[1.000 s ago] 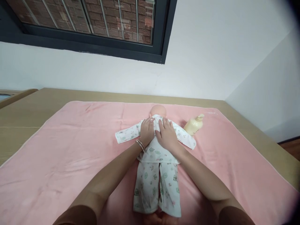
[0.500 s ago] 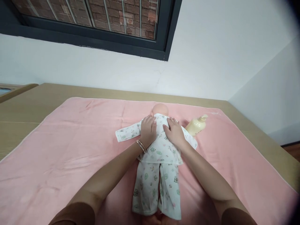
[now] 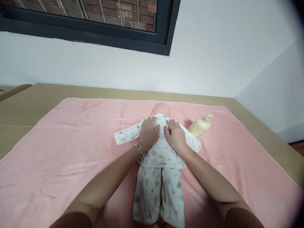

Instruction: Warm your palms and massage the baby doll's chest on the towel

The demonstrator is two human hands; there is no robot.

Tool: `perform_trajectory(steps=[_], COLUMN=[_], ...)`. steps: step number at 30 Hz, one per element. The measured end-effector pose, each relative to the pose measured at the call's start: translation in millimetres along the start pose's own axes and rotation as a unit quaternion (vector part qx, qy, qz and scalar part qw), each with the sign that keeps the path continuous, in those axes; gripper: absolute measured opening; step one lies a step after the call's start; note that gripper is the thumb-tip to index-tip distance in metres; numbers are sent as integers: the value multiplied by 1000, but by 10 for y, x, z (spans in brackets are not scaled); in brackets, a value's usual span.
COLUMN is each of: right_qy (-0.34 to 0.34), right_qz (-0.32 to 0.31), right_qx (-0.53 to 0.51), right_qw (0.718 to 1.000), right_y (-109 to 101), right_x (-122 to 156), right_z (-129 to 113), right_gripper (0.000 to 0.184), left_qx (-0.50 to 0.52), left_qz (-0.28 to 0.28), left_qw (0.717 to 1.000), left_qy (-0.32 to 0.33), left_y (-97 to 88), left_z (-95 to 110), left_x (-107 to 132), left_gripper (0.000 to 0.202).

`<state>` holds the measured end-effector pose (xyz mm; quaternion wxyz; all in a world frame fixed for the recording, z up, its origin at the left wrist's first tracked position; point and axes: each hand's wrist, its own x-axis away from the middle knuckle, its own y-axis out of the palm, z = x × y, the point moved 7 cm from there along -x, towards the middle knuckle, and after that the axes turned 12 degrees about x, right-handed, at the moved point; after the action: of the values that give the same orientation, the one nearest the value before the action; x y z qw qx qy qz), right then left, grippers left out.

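A baby doll (image 3: 161, 109) in white printed pyjamas (image 3: 158, 177) lies lengthwise on a pink towel (image 3: 71, 148), head pointing away from me. My left hand (image 3: 148, 133), with bangles on the wrist, lies flat on the doll's upper body, fingers stretched out. My right hand (image 3: 175, 136) rests flat beside it on the same part of the shirt, fingers also extended. Neither hand holds anything. The doll's sleeves spread out to both sides under my hands.
A cream pump bottle (image 3: 200, 125) lies on its side on the towel just right of the doll's shoulder. The towel covers a tan surface (image 3: 28, 104) that meets a white wall. A dark-framed window (image 3: 95, 22) is above.
Both hands have shifted slightly on the doll's upper body, the right one first sliding outward, then back toward the middle. The view has tilted a little.
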<state>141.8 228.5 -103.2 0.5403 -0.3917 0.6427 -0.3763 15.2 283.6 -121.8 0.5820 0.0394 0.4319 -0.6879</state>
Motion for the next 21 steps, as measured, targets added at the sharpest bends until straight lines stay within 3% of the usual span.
perform_trajectory(steps=[7, 11, 15, 21], right_qy=[16, -28, -68, 3], right_qz=[2, 29, 72, 105], right_qx=[-37, -18, -23, -54], right_qw=[999, 999, 995, 993], right_y=[47, 29, 5, -47], right_x=[-149, -139, -30, 61], right_z=[92, 49, -13, 51], right_gripper=[40, 41, 40, 36], left_qx=[8, 2, -7, -9], left_qz=[1, -14, -30, 31], left_qw=[1000, 1000, 998, 997], left_qy=[27, 19, 58, 63], left_y=[-32, 9, 40, -85], left_z=[84, 39, 69, 167], left_x=[6, -29, -32, 29], left_gripper=[35, 38, 39, 28])
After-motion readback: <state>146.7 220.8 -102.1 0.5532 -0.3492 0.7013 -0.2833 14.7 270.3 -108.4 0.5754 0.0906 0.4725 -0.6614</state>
